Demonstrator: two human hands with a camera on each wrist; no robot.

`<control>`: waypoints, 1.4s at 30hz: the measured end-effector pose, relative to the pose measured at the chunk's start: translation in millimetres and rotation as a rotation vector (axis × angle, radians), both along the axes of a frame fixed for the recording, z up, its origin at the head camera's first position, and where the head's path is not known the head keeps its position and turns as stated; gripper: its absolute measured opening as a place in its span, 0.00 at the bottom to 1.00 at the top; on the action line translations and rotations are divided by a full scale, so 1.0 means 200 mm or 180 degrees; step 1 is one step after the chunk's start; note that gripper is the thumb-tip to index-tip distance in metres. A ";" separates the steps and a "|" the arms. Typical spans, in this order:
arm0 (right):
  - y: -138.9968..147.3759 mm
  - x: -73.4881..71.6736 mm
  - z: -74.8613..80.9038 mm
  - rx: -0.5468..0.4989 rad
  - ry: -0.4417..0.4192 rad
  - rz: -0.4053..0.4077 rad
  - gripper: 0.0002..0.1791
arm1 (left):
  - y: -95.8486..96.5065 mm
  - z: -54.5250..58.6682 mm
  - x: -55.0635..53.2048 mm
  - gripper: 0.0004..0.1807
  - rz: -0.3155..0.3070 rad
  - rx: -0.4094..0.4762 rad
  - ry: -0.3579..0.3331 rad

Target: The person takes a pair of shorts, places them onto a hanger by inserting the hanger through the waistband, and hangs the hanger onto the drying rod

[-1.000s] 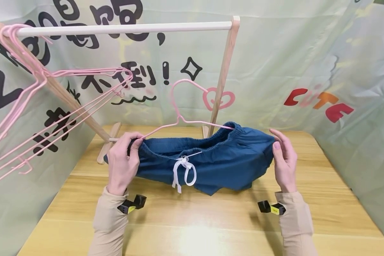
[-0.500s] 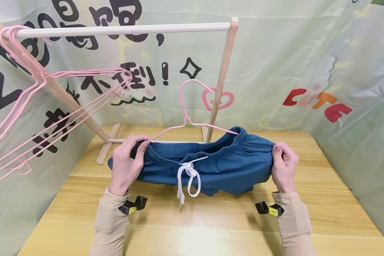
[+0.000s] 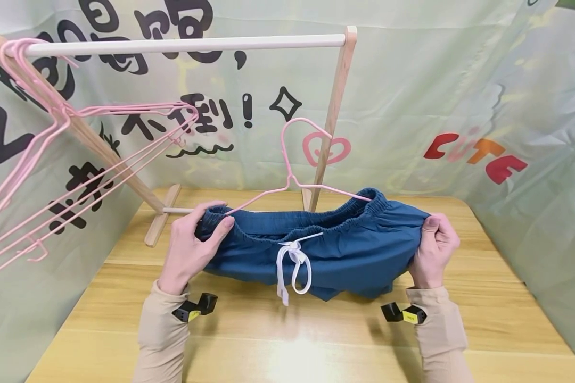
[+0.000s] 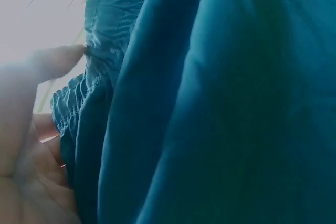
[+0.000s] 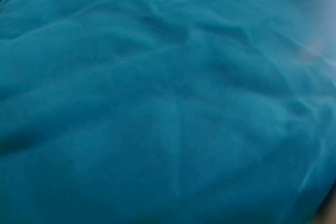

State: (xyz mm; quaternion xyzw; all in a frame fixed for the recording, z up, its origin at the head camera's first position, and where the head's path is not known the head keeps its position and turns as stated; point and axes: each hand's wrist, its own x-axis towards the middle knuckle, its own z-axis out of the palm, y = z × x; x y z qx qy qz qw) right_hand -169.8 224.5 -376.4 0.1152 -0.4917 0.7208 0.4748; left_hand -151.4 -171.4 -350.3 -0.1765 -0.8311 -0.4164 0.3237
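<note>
Blue shorts (image 3: 354,250) with a white drawstring bow (image 3: 294,252) are held up over the table, their elastic waistband facing upward. Inside the waist opening sits a pink hanger (image 3: 289,173), its hook standing above the fabric and its lower part hidden. My left hand (image 3: 189,247) holds the left end of the waistband, thumb on the near side and fingers behind. The left wrist view has that thumb (image 4: 60,61) against the gathered elastic. My right hand (image 3: 435,250) grips a fold at the shorts' right side with curled fingers. Blue fabric (image 5: 168,98) fills most of the right wrist view.
A wooden rack with a white bar (image 3: 187,43) stands behind the shorts. Several pink hangers (image 3: 59,109) hang at its left end. The wooden table (image 3: 297,340) lies below, with printed cloth (image 3: 412,80) around it.
My right hand, fairly straight a second ago, has curled onto the shorts' side and moved slightly right. The shorts and hanger have shifted right. My left thumb has spread along the waistband.
</note>
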 end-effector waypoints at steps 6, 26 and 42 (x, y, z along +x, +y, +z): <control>-0.01 0.00 0.00 -0.0009 0.0022 0.0070 0.18 | -0.01 0.01 0.01 0.21 0.0015 -0.0132 0.0004; -0.02 0.01 0.00 0.0044 -0.0001 0.0671 0.10 | -0.03 0.04 0.03 0.13 0.0344 0.0310 0.0344; 0.03 0.00 -0.01 0.0517 0.0054 0.1245 0.16 | -0.17 0.12 0.06 0.10 0.0894 0.0720 0.0453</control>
